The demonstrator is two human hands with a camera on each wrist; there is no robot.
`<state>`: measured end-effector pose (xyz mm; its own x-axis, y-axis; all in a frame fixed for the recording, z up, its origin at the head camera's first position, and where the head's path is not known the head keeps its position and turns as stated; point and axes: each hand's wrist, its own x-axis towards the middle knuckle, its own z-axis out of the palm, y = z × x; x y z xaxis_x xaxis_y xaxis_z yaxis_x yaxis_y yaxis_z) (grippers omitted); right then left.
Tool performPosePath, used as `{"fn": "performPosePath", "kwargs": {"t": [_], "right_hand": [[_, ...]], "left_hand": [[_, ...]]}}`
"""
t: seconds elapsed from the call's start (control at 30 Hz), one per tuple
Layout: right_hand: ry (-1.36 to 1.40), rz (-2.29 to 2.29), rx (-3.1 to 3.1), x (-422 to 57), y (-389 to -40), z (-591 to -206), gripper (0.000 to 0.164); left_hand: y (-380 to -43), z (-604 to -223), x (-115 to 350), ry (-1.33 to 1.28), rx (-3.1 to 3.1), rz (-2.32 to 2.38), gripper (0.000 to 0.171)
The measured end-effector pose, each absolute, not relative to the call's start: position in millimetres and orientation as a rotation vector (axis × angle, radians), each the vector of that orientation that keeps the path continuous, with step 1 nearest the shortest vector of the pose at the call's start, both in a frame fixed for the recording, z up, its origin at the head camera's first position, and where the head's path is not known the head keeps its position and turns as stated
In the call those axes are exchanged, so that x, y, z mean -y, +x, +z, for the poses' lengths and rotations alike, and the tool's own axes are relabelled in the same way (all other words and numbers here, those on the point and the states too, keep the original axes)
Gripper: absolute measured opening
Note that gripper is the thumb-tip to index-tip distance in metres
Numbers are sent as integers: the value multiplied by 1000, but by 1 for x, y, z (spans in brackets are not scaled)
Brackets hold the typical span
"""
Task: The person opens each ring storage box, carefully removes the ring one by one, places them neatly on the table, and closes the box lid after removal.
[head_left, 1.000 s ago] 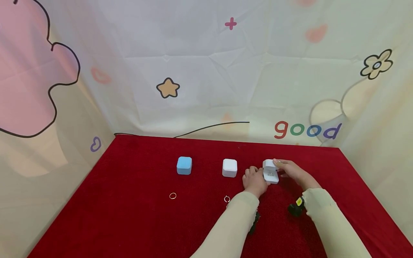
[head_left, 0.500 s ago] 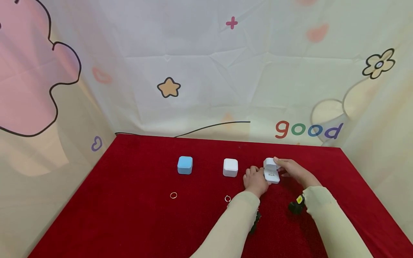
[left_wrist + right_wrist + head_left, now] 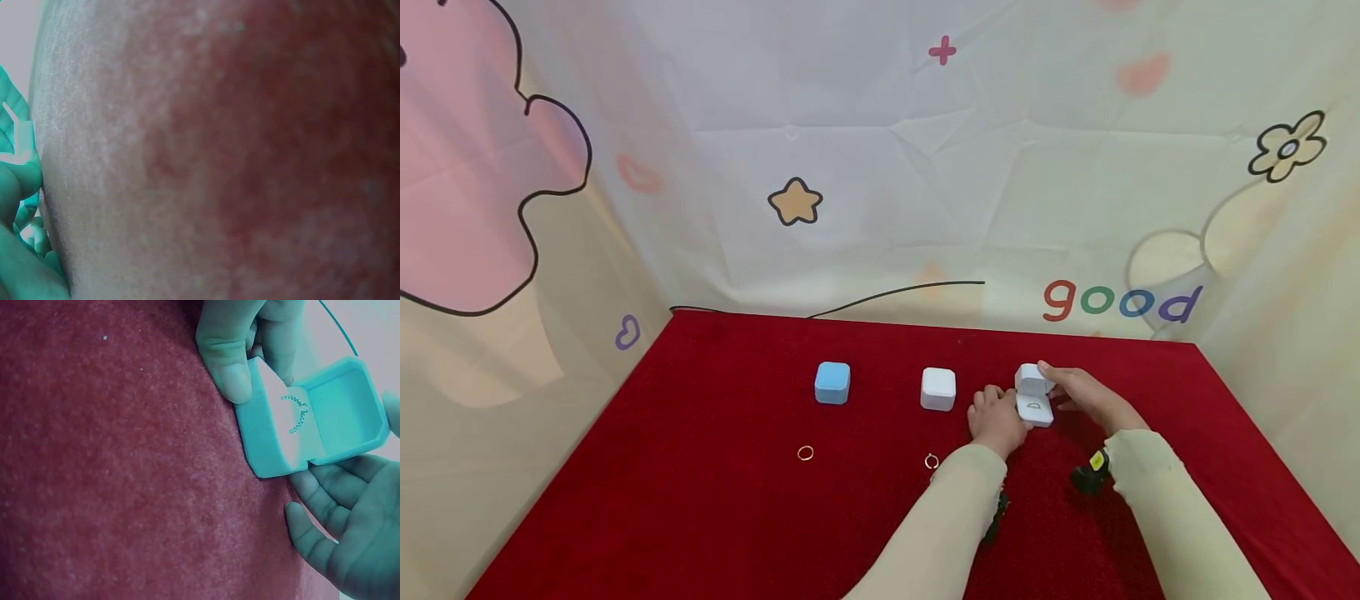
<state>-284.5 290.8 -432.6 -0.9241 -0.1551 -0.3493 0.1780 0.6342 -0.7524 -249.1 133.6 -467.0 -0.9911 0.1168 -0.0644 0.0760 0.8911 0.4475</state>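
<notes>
A small white ring box (image 3: 1035, 410) stands open on the red cloth at the right of the head view. A ring (image 3: 299, 415) with a beaded, jagged band sits in its insert, partly sunk in. My left hand (image 3: 998, 422) grips the base from the left, its thumb on the front face in the right wrist view. My right hand (image 3: 1086, 397) holds the raised lid (image 3: 350, 412) from the right, thumb at its top edge and several fingers by the hinge. The left wrist view is mostly blurred cloth, with part of a hand (image 3: 19, 181) at its left edge.
A closed white ring box (image 3: 938, 389) stands left of my left hand, and a closed blue one (image 3: 832, 383) farther left. In front lie a gold ring (image 3: 806, 453) and a silver-coloured ring (image 3: 932, 461), the latter close to my left sleeve. A printed curtain (image 3: 880, 208) hangs behind.
Both hands stay on the ring box with little movement. The ring in its insert shows more clearly than a second ago. The head view has shifted slightly.
</notes>
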Motion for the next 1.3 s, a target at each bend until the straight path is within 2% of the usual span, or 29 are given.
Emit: {"fn": "performPosePath", "kwargs": {"t": [0.57, 1.3], "right_hand": [[59, -1271, -2455, -289, -285, -433, 73], [44, -1296, -2488, -287, -281, -438, 74]], "left_hand": [[-257, -479, -140, 143, -3017, 658, 51], [-249, -466, -134, 156, -2957, 688, 48]]}}
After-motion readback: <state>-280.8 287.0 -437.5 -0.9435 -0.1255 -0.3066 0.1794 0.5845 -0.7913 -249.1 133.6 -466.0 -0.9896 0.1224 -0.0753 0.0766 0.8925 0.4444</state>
